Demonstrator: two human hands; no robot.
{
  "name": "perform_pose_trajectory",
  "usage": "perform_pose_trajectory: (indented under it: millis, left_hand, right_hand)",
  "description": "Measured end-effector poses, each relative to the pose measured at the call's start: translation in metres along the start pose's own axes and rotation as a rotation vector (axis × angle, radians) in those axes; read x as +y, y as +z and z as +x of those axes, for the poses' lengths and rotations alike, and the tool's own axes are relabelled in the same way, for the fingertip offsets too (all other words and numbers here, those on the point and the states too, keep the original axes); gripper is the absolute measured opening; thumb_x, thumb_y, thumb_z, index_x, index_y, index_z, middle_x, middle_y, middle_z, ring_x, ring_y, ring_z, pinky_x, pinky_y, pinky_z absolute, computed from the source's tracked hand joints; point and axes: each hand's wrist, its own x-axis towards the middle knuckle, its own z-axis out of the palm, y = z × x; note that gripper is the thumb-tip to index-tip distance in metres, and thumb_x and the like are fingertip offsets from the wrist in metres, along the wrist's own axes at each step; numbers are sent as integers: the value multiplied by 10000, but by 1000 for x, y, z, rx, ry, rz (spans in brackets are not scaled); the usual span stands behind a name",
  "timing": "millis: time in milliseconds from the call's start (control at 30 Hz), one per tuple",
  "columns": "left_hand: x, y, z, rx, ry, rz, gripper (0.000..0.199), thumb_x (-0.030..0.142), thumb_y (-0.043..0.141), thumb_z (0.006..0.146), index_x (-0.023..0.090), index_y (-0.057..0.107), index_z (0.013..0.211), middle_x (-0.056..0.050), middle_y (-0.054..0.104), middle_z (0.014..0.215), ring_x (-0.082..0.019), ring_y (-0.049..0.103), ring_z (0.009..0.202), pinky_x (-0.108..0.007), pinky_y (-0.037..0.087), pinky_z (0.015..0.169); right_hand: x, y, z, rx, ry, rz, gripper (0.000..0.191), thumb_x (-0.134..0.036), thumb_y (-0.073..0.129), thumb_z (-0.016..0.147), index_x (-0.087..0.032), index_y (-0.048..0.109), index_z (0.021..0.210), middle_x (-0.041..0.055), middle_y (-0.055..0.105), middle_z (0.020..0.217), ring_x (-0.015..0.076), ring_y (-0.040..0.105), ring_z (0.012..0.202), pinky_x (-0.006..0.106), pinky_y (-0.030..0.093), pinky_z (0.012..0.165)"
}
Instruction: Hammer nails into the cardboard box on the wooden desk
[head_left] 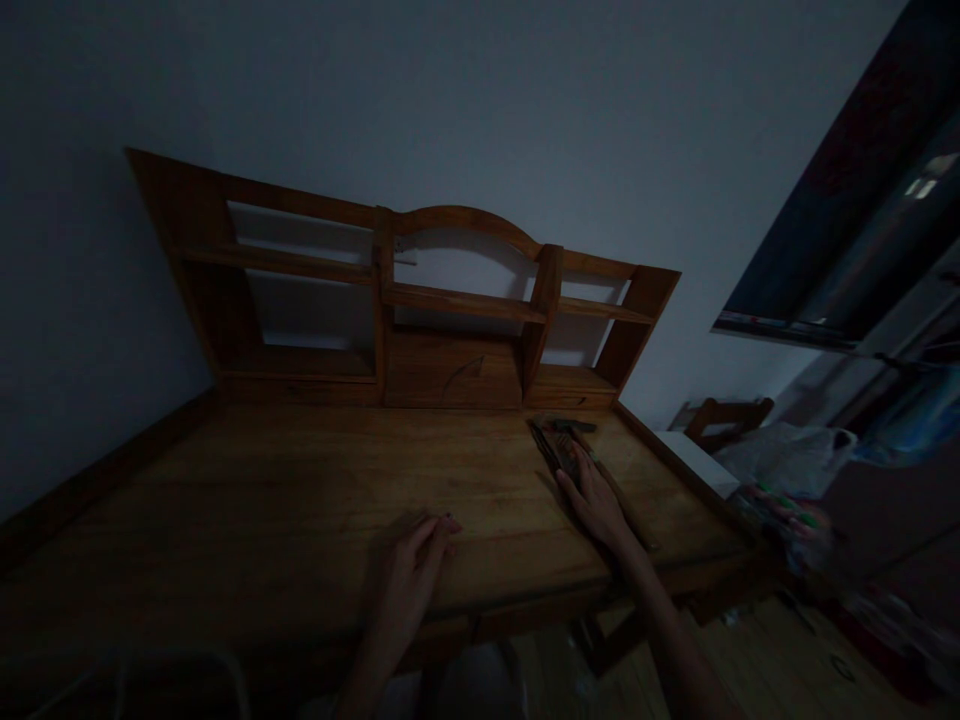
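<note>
While atop tools, right hand of uncertain grip, left hand loosely closed, plastic bag of indistinct contents.

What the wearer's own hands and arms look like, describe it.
The left hand and right hand are ungloved. No sleeve, watch or bracelet shows on the left forearm or right forearm; it is too dim to tell rings or markings.

head view | from wearer's head | faces forward, down | desk near below, wall beyond
</note>
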Motion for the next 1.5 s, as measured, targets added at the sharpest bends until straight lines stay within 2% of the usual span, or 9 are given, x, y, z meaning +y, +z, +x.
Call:
perform_pose_trajectory:
  millis: [233, 433, 667, 800, 900, 1067, 1233, 1367, 1500]
  left_hand:
    - [-3, 0, 1, -12, 23, 0, 416, 514, 433, 882, 208, 712, 843, -54, 717, 909, -227, 657, 894, -327, 504, 826]
    - [0, 1, 1, -7, 18, -12, 431, 523, 428, 883, 199, 710, 852, -58, 712, 823, -233, 663, 847, -350, 509, 809]
    - [1, 0, -1, -20, 3, 10, 416, 514, 425, 894, 207, 704, 863, -47, 702, 786, -237, 661, 865, -341, 500, 792]
    - [0, 0, -2, -37, 23, 1, 413, 492, 404, 911, 205, 697, 860, -50, 706, 882, -220, 652, 877, -337, 483, 828]
    - [1, -1, -2, -40, 14, 0, 392, 476, 415, 910, 203, 693, 869, -46, 703, 871, -213, 652, 854, -329, 484, 820]
    - [1, -1, -3, -30, 23, -25, 383, 476, 426, 903, 205, 692, 861, -40, 697, 817, -216, 651, 874, -308, 492, 796]
    - [-3, 0, -1, -4, 49, -14, 390, 490, 441, 893, 205, 705, 854, -41, 699, 807, -213, 650, 853, -314, 485, 825]
    - [-3, 2, 0, -5, 23, -24, 393, 488, 439, 895, 205, 707, 848, -40, 700, 797, -211, 650, 843, -303, 488, 796]
    - [-4, 1, 0, -26, 20, -33, 397, 491, 431, 896, 203, 699, 838, -41, 697, 796, -214, 648, 840, -306, 483, 787]
  right_hand:
    - [4, 3, 0, -4, 0, -14, 738, -548, 351, 945, -165, 104, 1526, 107, 199, 1560, 226, 216, 1420, 426, 200, 1161]
    - [6, 3, 1, -4, -11, -16, 765, -542, 350, 948, -178, 11, 1529, 89, 114, 1576, 223, 160, 1434, 438, 201, 1162]
    - [7, 5, 1, 2, -2, -22, 753, -536, 329, 956, -182, -12, 1528, 72, 82, 1580, 215, 125, 1439, 436, 178, 1173]
    - [8, 7, 0, 16, -10, -11, 751, -534, 329, 957, -186, -15, 1527, 67, 68, 1582, 211, 118, 1441, 437, 176, 1174]
    - [8, 7, 0, 22, -2, 1, 762, -541, 332, 953, -196, -34, 1526, 62, 62, 1582, 215, 123, 1440, 448, 176, 1174]
    - [9, 7, 2, 11, 5, 16, 750, -550, 323, 952, -202, -8, 1528, 49, 55, 1583, 208, 112, 1441, 445, 160, 1178]
    - [17, 8, 1, -32, 16, 28, 714, -551, 312, 955, -207, 64, 1530, 52, 134, 1572, 206, 162, 1433, 451, 176, 1172]
    - [21, 10, -2, -88, -12, 8, 745, -561, 322, 948, -212, 9, 1528, 51, 106, 1570, 222, 172, 1428, 469, 183, 1166]
    - [14, 7, -4, -47, 4, 0, 793, -563, 341, 943, -192, -54, 1521, 52, 30, 1575, 218, 114, 1437, 443, 174, 1173]
